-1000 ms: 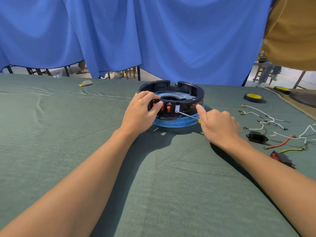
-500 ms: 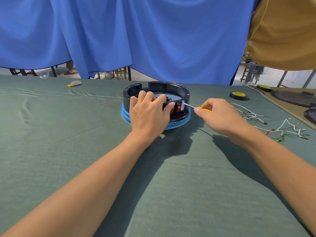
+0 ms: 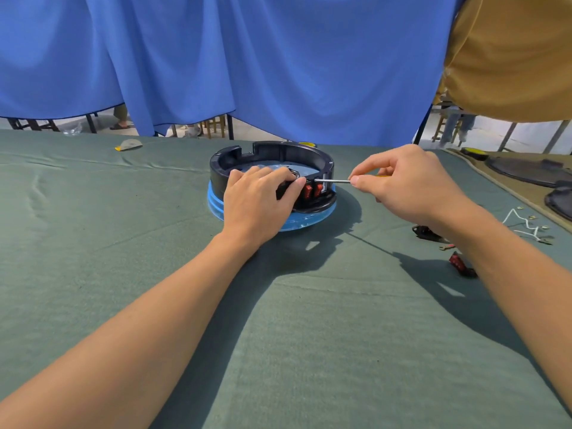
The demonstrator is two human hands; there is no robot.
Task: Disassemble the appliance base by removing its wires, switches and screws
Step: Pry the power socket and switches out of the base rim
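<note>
Black base (image 3: pixel 278 153), screwdriver (image 3: pixel 332 181) seemingly at switches (image 3: pixel 312 191)

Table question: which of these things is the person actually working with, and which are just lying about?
In use:
appliance base, gripped by the left hand
its two red switches
screwdriver, pinched in the right hand

Lying about:
white wires
loose red switch
black connector
yellow-topped disc
pale scrap, far left

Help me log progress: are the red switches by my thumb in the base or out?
In: both red switches sit in the base wall.
</note>
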